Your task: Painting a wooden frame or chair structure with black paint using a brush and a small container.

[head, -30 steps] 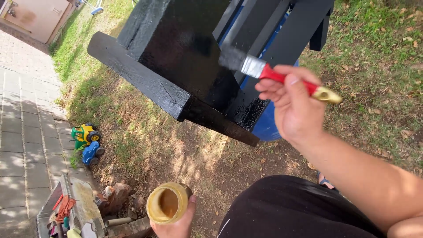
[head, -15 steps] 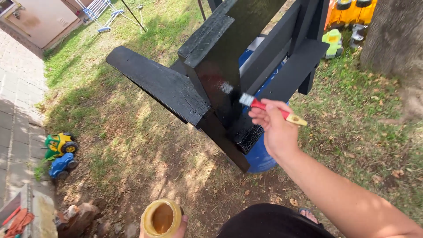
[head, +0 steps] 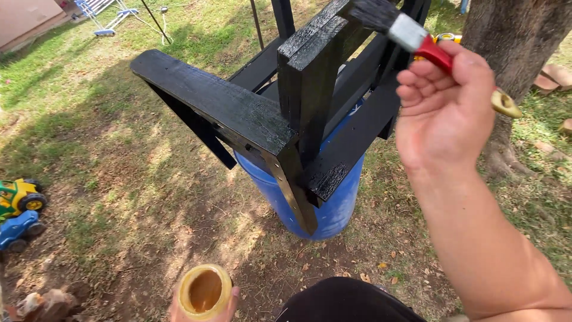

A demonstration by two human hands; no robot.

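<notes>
Brush (head: 411, 36) pinched in my right hand (head: 444, 110), bristles on top edge of black wooden frame (head: 250, 116) sitting on blue barrel (head: 333, 209). Left hand (head: 199, 307) wrapped round yellow paint pot (head: 204, 291). Mid-coat I reckon; next stroke wants steady drag along that edge

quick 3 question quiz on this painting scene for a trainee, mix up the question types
1. True or false: the right hand holds a paintbrush with a red handle.
2. What does the black wooden frame rest on? A) a blue barrel B) a white table C) a ladder
3. Fill in: the left hand holds a round yellow ____, open at the top.

Key: 1 true; 2 A; 3 container
</notes>
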